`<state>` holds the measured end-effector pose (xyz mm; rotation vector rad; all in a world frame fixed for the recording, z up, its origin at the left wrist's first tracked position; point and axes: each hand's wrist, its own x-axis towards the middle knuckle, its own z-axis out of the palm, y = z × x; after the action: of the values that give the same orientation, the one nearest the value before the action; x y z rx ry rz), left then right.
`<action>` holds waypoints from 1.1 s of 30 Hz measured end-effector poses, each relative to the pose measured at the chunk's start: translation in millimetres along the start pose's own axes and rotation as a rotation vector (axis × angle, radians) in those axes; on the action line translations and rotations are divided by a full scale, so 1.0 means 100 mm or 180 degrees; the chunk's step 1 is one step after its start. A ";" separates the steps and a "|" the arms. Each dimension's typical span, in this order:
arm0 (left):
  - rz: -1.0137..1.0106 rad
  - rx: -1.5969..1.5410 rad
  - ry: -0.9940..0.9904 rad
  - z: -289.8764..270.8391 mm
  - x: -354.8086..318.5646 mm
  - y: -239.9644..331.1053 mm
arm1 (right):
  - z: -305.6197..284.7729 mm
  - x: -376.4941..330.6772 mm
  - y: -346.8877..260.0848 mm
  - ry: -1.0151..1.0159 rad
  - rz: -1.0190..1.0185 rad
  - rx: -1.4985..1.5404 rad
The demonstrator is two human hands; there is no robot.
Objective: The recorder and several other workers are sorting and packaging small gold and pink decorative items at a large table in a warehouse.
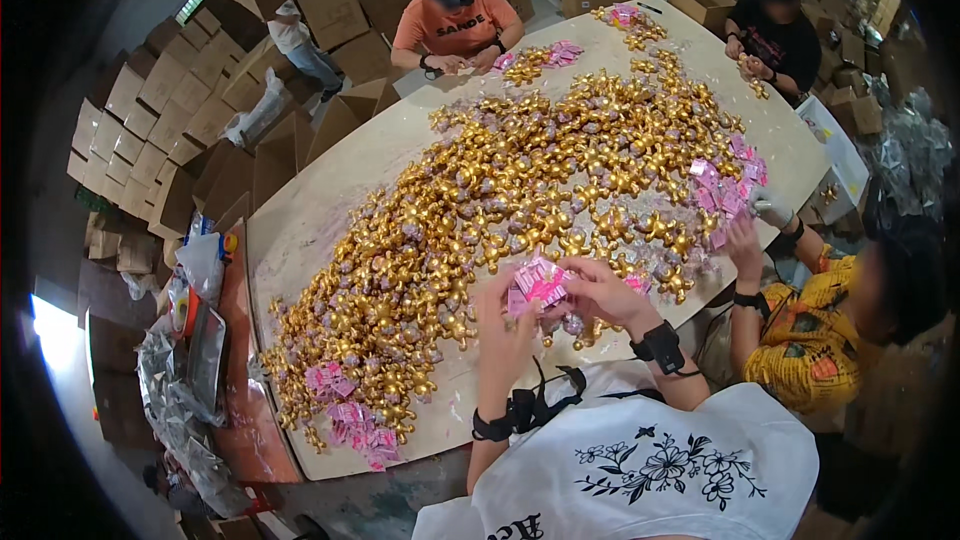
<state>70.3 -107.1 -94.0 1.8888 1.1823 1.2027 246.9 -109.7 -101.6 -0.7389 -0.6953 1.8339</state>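
Note:
Above the near edge of the table, a small bunch of pink-and-white printed packets point(540, 282) is held between my two hands. My left hand point(498, 312) grips the bunch from its left side, fingers closed against it. From the right, my right hand point(608, 292) pinches its other edge with thumb and fingers. Just below the right hand lie a few gold figurines point(582, 328). Behind both hands spreads a large heap of small shiny gold figurines point(480, 190) with pale purple, glittery parts.
More pink packets lie at the heap's near left point(350, 420) and right side point(725, 185). A person in yellow point(810, 330) works close on my right; two others sit across the table point(300, 190). Cardboard boxes point(160, 90) are stacked at left. A reddish side table point(245, 380) adjoins.

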 end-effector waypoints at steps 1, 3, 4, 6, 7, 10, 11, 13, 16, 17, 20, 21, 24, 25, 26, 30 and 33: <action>-0.0009 0.0010 0.0019 0.04 -0.02 0.02 | 0.00 0.00 -0.02 0.0056 -0.0077 -0.0680; -0.0438 -0.0300 0.0127 0.10 -0.06 0.04 | 0.06 -0.04 -0.06 0.0009 -0.0155 -0.1087; -0.0436 -0.0303 0.0131 0.10 -0.04 0.04 | 0.10 -0.05 -0.11 -0.0003 -0.0261 -0.1492; -0.0340 -0.0103 -0.0126 0.04 0.00 0.05 | 0.07 -0.07 -0.04 -0.0009 -0.0297 -0.1517; -0.0400 0.0089 -0.0344 0.01 0.01 0.07 | 0.00 -0.05 0.04 0.0040 -0.0195 -0.1336; -0.0130 0.0417 -0.0292 0.03 -0.04 -0.06 | 0.02 -0.04 0.06 0.0110 -0.0067 -0.1228; -0.0130 0.0422 -0.0290 0.05 -0.05 -0.06 | 0.02 -0.03 0.08 0.0180 -0.0127 -0.1233; -0.0155 0.0446 -0.0147 0.07 -0.06 -0.06 | 0.04 -0.03 0.08 0.0249 -0.0190 -0.1235; -0.0545 -0.0532 0.0371 0.08 -0.12 -0.14 | 0.04 -0.08 0.06 0.0386 -0.0167 -0.1843; -0.0587 -0.0570 0.0523 0.07 -0.10 -0.09 | 0.05 -0.08 0.08 0.0490 -0.0423 -0.1857; -0.0873 -0.0673 0.0666 0.05 -0.14 -0.09 | 0.10 -0.13 0.04 0.0319 -0.0370 -0.1302; -0.0769 -0.0543 0.0729 0.03 -0.13 -0.07 | 0.10 -0.13 0.01 0.0325 -0.0222 -0.1354; -0.0861 -0.0612 0.0627 0.01 -0.12 -0.09 | 0.07 -0.09 0.05 0.0539 -0.0247 -0.1417; -0.0858 -0.0612 0.0616 0.02 -0.12 -0.11 | 0.02 -0.08 0.06 0.0611 -0.0484 -0.1749; -0.1050 -0.0891 0.0650 0.03 -0.14 -0.15 | 0.03 -0.07 0.05 0.0657 -0.0709 -0.2081; -0.1522 -0.1319 0.0876 0.05 -0.22 -0.38 | 0.00 -0.13 -0.11 -0.0379 -0.0266 -0.2093; -0.1313 -0.1169 0.0703 0.03 -0.26 -0.42 | -0.03 -0.17 -0.24 -0.0427 0.0106 -0.2291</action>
<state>53.1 -113.2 -139.8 1.1972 1.2834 1.3056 268.5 -117.4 -82.6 -1.0890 -1.4740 1.6622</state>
